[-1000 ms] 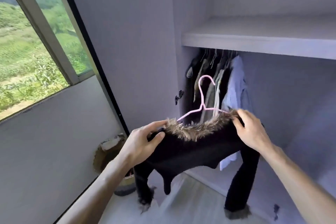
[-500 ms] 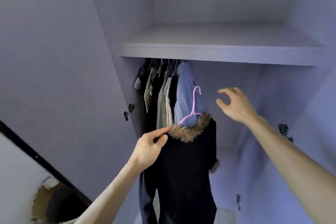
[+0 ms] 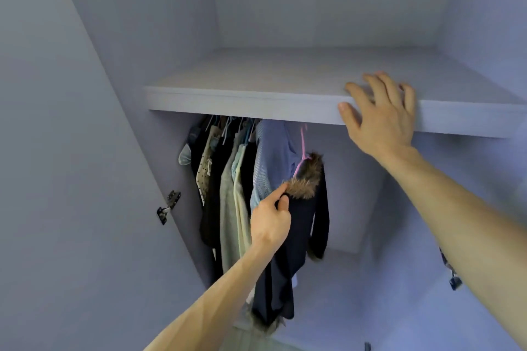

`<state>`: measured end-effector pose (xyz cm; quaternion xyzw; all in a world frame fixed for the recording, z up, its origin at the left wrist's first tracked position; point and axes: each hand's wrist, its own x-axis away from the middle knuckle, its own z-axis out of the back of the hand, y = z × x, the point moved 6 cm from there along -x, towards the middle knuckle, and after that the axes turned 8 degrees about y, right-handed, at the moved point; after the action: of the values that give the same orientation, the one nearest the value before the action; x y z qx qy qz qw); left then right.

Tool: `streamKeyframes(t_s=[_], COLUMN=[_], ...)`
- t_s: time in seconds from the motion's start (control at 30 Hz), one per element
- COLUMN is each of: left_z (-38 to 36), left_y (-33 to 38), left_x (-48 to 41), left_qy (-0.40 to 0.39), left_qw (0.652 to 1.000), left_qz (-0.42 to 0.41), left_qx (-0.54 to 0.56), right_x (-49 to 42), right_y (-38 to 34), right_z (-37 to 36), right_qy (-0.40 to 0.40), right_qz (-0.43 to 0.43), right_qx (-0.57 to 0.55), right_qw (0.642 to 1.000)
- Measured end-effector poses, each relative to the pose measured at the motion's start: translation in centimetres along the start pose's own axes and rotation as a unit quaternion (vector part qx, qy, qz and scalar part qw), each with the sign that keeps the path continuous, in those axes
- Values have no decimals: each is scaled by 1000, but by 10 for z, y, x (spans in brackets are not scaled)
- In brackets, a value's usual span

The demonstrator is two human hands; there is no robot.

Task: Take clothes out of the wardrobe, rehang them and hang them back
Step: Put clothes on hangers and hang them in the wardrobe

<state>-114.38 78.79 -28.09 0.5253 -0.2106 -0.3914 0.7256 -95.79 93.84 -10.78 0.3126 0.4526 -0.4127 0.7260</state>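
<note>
Blue shirt (image 3: 274, 151) apparently touches black top (image 3: 302, 225), under shelf (image 3: 242, 103).

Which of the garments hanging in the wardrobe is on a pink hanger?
The black fur-collared top, at the right end of the row beside the blue striped shirt. Only it has a pink hanger, and the left hand pinches it at the collar.

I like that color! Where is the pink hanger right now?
In the head view, the pink hanger is mid-wardrobe. It rises out of the fur-collared black top to just under the shelf, right of the blue shirt.
</note>
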Motion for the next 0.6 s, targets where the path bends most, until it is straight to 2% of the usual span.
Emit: streamKeyframes(t_s=[0.1, 0.2, 0.43, 0.6], left_z=[-17, -31, -56, -81], left_y=[5, 8, 27, 33], left_x=[-23, -47, -107, -144], left_qy=[38, 79, 145, 141], left_qw=[999, 997, 987, 988], left_qz=[5, -12, -72, -53], left_qx=[24, 24, -1, -33], right_x=[7, 8, 3, 4], right_y=[-5, -5, -5, 0], right_z=[-5, -12, -24, -27], right_qy=[108, 160, 191, 188], right_qz=[15, 22, 30, 22], right_qx=[53, 81, 83, 90], right_qw=[993, 983, 978, 978])
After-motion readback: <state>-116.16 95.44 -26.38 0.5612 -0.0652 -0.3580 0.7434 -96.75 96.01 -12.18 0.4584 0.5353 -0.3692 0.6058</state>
